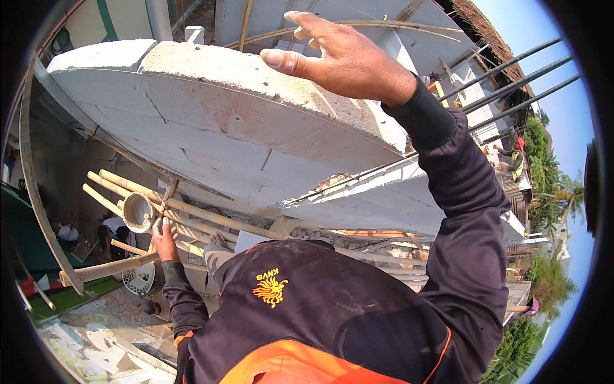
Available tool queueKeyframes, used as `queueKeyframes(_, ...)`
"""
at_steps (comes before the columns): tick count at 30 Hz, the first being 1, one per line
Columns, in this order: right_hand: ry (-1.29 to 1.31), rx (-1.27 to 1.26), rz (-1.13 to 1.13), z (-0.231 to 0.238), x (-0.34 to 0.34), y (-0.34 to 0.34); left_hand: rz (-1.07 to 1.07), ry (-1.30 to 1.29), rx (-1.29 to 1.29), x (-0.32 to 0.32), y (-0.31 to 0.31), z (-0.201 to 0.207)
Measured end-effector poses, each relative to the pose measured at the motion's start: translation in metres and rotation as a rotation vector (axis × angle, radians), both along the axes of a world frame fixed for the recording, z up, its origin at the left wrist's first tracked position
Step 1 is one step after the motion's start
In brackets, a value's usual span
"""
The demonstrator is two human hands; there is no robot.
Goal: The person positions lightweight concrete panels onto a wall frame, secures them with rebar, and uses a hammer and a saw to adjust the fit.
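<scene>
My right hand (345, 61) is raised over the top of a pale block wall (243, 77), thumb and fingers apart, holding nothing. Its dark sleeve reaches up from the right. Low on the left, my left hand (165, 240) has its fingers curled beside a round, mortar-stained bucket (137, 212) and a bamboo upright (170, 191). What those fingers close on, bucket edge or bamboo, is hard to make out. The bucket rests among bamboo poles (217, 217), its inside coated grey.
Steel rods (518, 80) jut out at the upper right. A curved wooden strip (32, 173) stands at far left. Below the scaffold, people (118, 233) are partly seen near a white net-like basket (139, 280). Another person in a red cap (517, 159) is at the far right.
</scene>
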State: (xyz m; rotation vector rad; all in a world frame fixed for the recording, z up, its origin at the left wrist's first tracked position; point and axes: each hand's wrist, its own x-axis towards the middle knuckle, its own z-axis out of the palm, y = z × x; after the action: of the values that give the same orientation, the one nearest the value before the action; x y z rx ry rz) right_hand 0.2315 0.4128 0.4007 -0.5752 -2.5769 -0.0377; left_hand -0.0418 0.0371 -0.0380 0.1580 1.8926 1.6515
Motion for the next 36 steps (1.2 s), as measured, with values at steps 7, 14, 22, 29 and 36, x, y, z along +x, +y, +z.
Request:
queueKeyframes(7,0.559,-0.013,0.267,0.142,0.191,-0.082,-0.287,0.870,0.405,0.056,0.147,0.282)
queueKeyframes(14,1.131,-0.256,-0.322,0.019,0.295,-0.106,-0.928,1.575,0.380,0.158,0.227,0.414)
queueKeyframes(22,0.647,-0.417,-0.599,-0.025,0.322,-0.038,-1.221,1.961,0.106,0.203,0.300,0.414)
queueKeyframes(29,0.869,-0.336,-0.503,-0.030,0.333,-0.046,-1.327,1.841,0.083,0.209,0.301,0.417)
queueKeyframes(36,1.478,-0.012,-0.769,-0.114,0.401,-0.118,-1.347,1.876,0.038,0.208,0.307,0.403)
